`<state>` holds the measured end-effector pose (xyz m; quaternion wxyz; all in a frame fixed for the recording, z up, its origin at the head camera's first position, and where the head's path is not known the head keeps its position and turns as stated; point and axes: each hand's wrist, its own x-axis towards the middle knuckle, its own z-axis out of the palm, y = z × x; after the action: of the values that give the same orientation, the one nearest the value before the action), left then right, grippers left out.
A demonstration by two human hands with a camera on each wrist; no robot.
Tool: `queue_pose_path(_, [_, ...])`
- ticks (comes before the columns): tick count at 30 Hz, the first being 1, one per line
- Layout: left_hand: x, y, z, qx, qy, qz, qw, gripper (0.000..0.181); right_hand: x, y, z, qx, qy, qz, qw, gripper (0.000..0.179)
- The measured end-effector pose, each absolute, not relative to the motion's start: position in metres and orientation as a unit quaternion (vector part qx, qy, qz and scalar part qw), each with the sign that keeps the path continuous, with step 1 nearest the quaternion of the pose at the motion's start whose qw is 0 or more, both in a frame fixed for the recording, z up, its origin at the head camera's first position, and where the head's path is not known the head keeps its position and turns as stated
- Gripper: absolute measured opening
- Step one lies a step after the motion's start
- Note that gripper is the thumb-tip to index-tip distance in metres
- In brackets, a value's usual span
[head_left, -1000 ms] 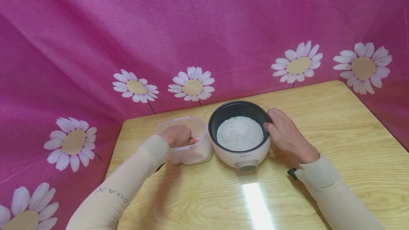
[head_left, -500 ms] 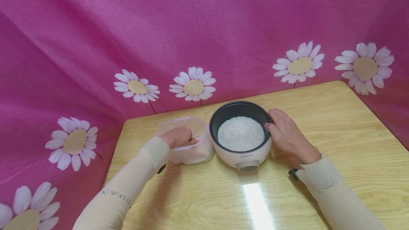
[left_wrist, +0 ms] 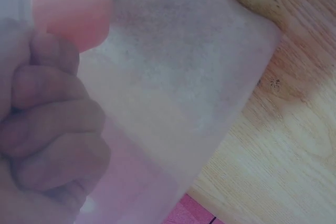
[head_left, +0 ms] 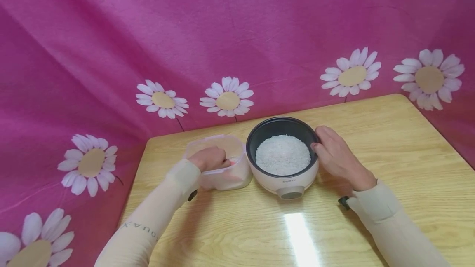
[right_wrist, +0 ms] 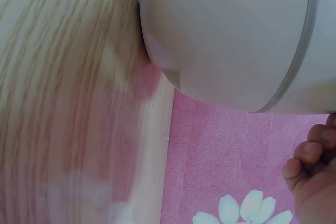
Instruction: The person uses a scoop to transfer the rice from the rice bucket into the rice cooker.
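Note:
My left hand (head_left: pixel 210 159) reaches inside a translucent plastic container (head_left: pixel 227 181) at the middle left. Its fingers curl round a pinkish-red tool that looks like a scoop (left_wrist: pixel 76 9); only part of it shows beyond the fist in the left wrist view. Pale rice seems to lie inside, blurred through the wall. Beside the container, touching or almost so, stands a cream rice cooker (head_left: pixel 265 179) with a dark inner pot (head_left: pixel 276 126) and a heap of white rice (head_left: pixel 283 155). My right hand (head_left: pixel 335 153) grips the cooker's right rim, thumb at the inner edge and fingers outside.
Both vessels stand on a light wooden table (head_left: pixel 375 135). Behind and to the left hangs a magenta cloth (head_left: pixel 282 24) printed with large daisies. A dial housing (head_left: pixel 290 193) juts from the cooker's front. Light glares off the tabletop in front.
The head view has shifted slightly, so everything sits a little further right. Both hands keep their holds, the left staying low in the container and the right on the cooker's rim.

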<state>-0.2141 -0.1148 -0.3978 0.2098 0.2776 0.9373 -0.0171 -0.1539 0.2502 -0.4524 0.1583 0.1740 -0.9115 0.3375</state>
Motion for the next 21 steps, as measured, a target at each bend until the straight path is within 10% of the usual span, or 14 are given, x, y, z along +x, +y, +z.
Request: queue_pose_path(21, [-0.2161, -0.1128, -0.3991, 0.271, 0.934, 0.002, 0.231, 0.037, -0.155, 0.25, -0.4534, 0.173, -0.911, 0.339, 0.158, 0.006])
